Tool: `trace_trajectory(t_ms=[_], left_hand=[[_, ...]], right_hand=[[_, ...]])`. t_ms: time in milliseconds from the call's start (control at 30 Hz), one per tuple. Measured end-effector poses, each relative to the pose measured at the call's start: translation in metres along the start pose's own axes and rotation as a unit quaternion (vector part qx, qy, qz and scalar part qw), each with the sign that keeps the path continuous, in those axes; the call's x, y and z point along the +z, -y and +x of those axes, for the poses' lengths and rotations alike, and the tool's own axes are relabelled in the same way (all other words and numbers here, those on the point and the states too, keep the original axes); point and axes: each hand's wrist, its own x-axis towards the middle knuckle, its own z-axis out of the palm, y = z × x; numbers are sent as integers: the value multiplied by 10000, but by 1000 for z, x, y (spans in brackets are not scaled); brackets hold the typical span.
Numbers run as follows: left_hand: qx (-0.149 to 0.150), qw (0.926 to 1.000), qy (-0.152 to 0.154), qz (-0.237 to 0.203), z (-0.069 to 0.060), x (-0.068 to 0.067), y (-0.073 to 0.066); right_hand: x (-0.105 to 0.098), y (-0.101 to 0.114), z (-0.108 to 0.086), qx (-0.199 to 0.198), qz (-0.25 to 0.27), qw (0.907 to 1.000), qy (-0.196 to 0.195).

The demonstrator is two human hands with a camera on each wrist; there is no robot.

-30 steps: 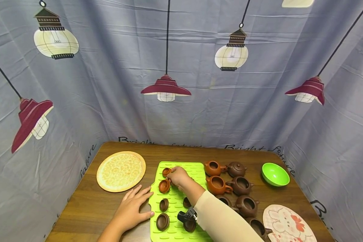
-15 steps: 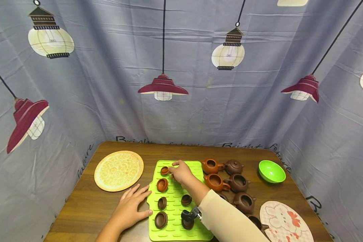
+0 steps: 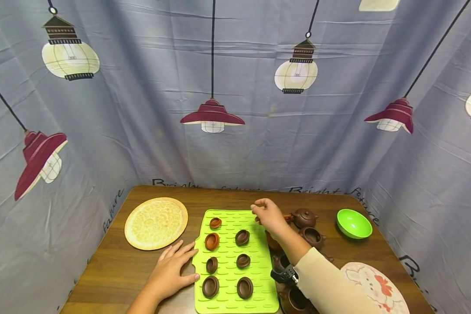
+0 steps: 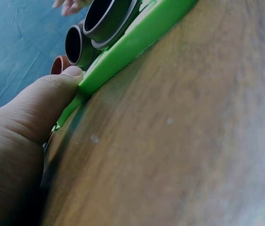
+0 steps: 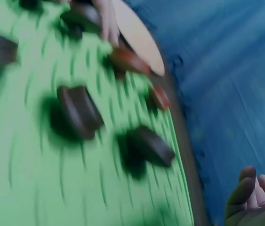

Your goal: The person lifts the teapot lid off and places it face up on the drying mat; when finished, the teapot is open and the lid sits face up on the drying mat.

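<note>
Small teapot lids lie hollow side up on a green silicone mat [image 3: 225,270]. Its left column has a small orange lid [image 3: 215,223], a larger orange lid [image 3: 212,241] and two brown ones; three brown lids [image 3: 243,261] form the right column. My left hand [image 3: 172,268] lies with spread fingers on the table beside the mat's left edge, its thumb [image 4: 52,101] touching that edge. Over the mat's far right corner, close to the teapots, hangs my right hand [image 3: 270,216], fingers loosely bent and holding nothing. Its fingers [image 5: 245,193] show apart from the lids in the right wrist view.
Right of the mat stand several teapots, partly behind my right arm; one brown teapot [image 3: 305,218] wears its lid. Farther right are a green bowl [image 3: 354,224] and a round rabbit-print mat [image 3: 370,285]. A round yellow mat [image 3: 156,223] lies at the far left.
My right hand has left the small orange lid and moved right toward the teapots. A brown lid that it hid has come into view. My left hand stays put.
</note>
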Motion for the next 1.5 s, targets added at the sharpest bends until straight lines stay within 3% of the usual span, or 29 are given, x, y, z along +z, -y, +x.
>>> trace_trajectory(t_ms=[167,300,433,733,1167,1500], left_hand=[[-11,10000,-20,9,-1,0,2],[9,10000,-85,52,-2,0,3],[85,9998,-144,89,-2,1,3],[-142,9998,130,77,-1,1,5],[-143,9997,203,20,-1,2,2],[-35,9999,89,74,0,0,0]], right_hand=[[-36,-10,6,-4,-342,9990,-301],[-60,-13,6,-47,-907,9944,-544],[-81,-15,7,-84,-1507,9850,-831],[-122,-38,16,-281,-2803,9536,-1064],[-142,-58,15,306,-3091,9471,-811],[-147,-64,12,192,-3304,9390,-936]])
